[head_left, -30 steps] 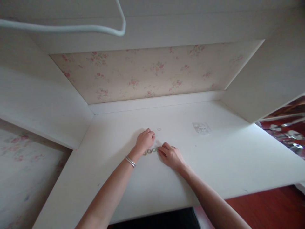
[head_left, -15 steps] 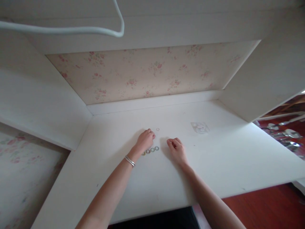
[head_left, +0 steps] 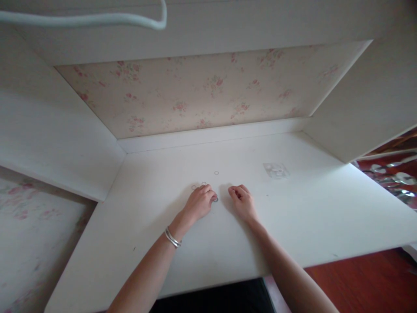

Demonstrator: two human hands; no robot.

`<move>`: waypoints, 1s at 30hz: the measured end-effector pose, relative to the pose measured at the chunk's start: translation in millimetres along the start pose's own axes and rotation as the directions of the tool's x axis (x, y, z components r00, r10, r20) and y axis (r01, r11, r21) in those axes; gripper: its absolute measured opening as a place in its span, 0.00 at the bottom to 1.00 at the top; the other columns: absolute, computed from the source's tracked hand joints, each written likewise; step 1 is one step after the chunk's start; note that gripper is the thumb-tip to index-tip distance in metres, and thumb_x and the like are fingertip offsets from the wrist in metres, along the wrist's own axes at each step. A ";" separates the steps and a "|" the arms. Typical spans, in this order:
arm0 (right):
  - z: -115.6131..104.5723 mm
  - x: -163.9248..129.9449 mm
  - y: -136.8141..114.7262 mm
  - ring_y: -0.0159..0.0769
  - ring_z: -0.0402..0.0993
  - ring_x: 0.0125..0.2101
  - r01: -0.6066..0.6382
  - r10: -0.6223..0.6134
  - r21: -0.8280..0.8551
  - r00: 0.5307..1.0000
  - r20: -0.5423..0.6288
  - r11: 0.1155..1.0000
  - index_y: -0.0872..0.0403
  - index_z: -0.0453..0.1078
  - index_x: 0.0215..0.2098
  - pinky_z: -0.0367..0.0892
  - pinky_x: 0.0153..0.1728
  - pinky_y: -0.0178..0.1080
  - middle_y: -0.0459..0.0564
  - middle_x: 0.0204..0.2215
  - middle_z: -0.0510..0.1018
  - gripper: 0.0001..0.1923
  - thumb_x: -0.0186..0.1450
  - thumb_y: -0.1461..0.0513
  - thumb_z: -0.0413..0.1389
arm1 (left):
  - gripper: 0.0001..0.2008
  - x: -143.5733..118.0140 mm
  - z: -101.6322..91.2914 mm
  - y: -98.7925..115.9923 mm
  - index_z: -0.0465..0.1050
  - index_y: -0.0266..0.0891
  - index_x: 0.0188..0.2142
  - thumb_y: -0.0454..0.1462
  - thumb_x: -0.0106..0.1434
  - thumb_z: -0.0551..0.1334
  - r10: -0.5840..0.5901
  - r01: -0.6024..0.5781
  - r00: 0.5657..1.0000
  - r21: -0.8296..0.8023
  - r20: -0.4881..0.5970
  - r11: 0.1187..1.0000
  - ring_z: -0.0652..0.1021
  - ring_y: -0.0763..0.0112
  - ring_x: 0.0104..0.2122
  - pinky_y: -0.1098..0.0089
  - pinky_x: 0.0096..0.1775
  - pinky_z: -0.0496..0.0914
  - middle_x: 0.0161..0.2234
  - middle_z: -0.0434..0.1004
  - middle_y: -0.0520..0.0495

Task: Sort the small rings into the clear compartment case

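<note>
My left hand point(head_left: 200, 202) lies knuckles up on the white desk point(head_left: 309, 226), fingers curled over a row of small metal rings; one ring point(head_left: 215, 199) peeks out at its fingertips. Two more rings point(head_left: 199, 186) lie just beyond that hand. A lone ring point(head_left: 216, 173) rests farther back. My right hand point(head_left: 243, 201) rests beside the left, fingers loosely curled and apart from the rings, with nothing seen in it. A silver bangle point(head_left: 171, 238) circles my left wrist.
A small clear plastic packet point(head_left: 276, 170) lies at the right rear of the desk. Floral wallpaper point(head_left: 202, 95) backs the alcove, with white side panels left and right. A white hanger point(head_left: 97, 18) hangs overhead. Red floor point(head_left: 365, 282) shows at lower right.
My left hand slid back toward me and now covers the row of rings it had lain behind. My right hand drew away from that row and stays curled beside it.
</note>
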State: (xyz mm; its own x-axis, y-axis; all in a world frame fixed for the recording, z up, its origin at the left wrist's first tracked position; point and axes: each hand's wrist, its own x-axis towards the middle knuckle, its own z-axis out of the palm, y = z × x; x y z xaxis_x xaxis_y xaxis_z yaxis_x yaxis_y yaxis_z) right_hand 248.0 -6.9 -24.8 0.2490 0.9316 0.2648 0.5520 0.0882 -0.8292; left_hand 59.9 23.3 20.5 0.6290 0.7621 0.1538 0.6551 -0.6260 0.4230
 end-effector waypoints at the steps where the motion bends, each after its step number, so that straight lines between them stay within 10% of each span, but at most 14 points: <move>1: -0.2 0.0 -0.2 0.31 0.66 0.25 -0.001 0.001 0.000 1.000 0.002 1.000 0.53 0.74 0.32 0.61 0.28 0.34 0.47 0.27 0.70 0.17 0.65 0.52 0.49 | 0.11 0.1 1.0 0.0 0.76 0.41 0.33 0.34 0.66 0.54 0.002 -0.002 1.000 0.010 0.009 1.000 0.72 0.67 0.39 0.67 0.45 0.65 0.33 0.72 0.46; 10: -0.6 0.4 -0.5 0.31 0.66 0.25 0.012 -0.012 -0.010 1.000 0.011 1.000 0.53 0.74 0.32 0.61 0.28 0.34 0.47 0.27 0.70 0.17 0.65 0.52 0.49 | 0.11 -1.1 4.5 3.5 0.76 0.40 0.31 0.33 0.65 0.55 0.011 -0.014 0.999 0.057 0.043 0.998 0.72 0.66 0.36 0.67 0.41 0.65 0.30 0.71 0.46; 15: -0.2 0.8 1.2 0.31 0.66 0.26 0.012 -0.012 -0.005 1.000 0.010 1.000 0.53 0.74 0.33 0.61 0.29 0.34 0.47 0.27 0.71 0.18 0.65 0.51 0.48 | 0.11 -3.4 -5.2 0.1 0.76 0.40 0.34 0.37 0.65 0.55 -0.051 0.032 0.991 -0.152 -0.123 0.988 0.73 0.70 0.36 0.69 0.43 0.66 0.32 0.73 0.48; 21: 0.3 -0.2 1.8 0.31 0.66 0.26 0.002 -0.001 -0.037 1.000 0.029 0.999 0.53 0.74 0.32 0.61 0.30 0.34 0.46 0.27 0.70 0.18 0.65 0.51 0.48 | 0.13 -32.8 -23.4 -28.2 0.75 0.38 0.35 0.42 0.64 0.55 -0.384 0.230 0.856 -0.408 -0.347 0.883 0.69 0.74 0.28 0.73 0.33 0.65 0.28 0.69 0.51; 30: 11.1 12.8 -6.6 0.30 0.67 0.25 0.045 -0.020 -0.135 0.983 0.185 0.990 0.51 0.74 0.36 0.62 0.30 0.34 0.47 0.31 0.73 0.16 0.65 0.53 0.48 | 0.19 -93.2 -16.1 -51.4 0.75 0.37 0.37 0.49 0.59 0.58 -0.693 0.488 0.705 -0.605 -0.151 0.629 0.65 0.74 0.22 0.74 0.25 0.58 0.21 0.65 0.54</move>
State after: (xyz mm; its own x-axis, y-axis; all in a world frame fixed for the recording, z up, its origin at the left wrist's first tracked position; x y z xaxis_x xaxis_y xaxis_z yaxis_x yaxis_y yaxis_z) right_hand 238.8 8.4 -21.4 0.0869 0.9788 0.1856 0.6647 0.0818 -0.7427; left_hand -39.2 -12.9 -1.2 -0.0735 0.9961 -0.0496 0.4663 0.0783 0.8812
